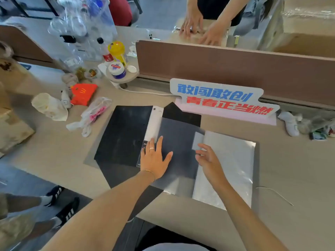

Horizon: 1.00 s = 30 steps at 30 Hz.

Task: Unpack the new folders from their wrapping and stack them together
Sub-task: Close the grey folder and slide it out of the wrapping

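Folder (179, 153) partly under hands (155, 160)

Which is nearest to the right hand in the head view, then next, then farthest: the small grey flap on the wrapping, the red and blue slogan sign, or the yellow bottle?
From the right hand:
1. Small grey flap, at the fingertips, on the clear wrapping.
2. Slogan sign, beyond the hand, against the divider.
3. Yellow bottle, far back and to the left, among the clutter.
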Available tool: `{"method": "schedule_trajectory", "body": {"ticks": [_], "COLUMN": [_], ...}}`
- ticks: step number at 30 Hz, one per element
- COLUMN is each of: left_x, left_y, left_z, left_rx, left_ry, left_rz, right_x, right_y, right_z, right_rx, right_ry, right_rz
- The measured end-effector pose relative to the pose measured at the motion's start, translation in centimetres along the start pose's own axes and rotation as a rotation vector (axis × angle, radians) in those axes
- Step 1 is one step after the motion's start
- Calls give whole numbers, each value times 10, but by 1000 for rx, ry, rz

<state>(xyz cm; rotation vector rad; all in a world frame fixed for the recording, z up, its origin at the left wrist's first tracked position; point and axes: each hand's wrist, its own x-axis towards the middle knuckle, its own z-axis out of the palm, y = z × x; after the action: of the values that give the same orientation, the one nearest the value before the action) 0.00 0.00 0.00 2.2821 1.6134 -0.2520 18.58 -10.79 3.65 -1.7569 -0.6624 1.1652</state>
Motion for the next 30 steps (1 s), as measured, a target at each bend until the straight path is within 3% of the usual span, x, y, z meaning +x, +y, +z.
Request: {"method": "schedule_trajectory", "body": {"ticks": [7, 14, 25, 30], "left_x": [-1, 8, 46, 49], "left_y": [-17, -14, -33, -41], "left_z": [18, 11, -6, -16], "left_rx": [-238, -476, -833, -1007], "left_ry": [-48, -8, -44, -33], "left_rz": [-135, -198, -483, -430], "right_x": [1, 3, 5, 5], "right_y": [23, 37, 42, 43], "right_z": [30, 33, 30, 29], "right_rx": [78, 76, 188, 197], "right_ry": [-96, -53, 13, 44], "right_rz": [279, 323, 375, 379]}}
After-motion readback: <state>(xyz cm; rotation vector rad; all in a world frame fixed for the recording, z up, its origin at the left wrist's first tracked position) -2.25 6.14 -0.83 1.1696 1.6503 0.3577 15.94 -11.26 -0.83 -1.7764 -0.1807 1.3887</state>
